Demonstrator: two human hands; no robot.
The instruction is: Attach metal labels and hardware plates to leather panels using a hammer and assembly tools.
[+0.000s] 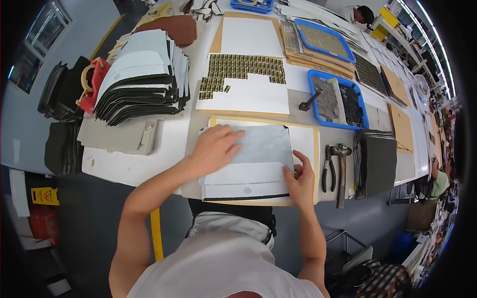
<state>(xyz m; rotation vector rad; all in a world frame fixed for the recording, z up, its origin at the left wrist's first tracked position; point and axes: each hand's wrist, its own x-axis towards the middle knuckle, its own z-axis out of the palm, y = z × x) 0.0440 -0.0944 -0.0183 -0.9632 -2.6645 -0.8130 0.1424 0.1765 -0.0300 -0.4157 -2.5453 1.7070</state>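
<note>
A flat panel piece, grey above and white below with a dark edge, lies in front of me on a white board with a yellowish border. My left hand rests over the panel's upper left part, its fingers stretched out and apart. Beside the panel's right edge is my right hand, thumb at the edge and forefinger extended away from it; the other fingers are partly curled. A pair of pincers and a hammer lie to the right of that hand.
Small gold-and-dark pieces sit in rows on a white sheet. A blue tray holds grey and black pieces. Stacks of panels stand at the left, with dark panels at the right. A person is at the far end.
</note>
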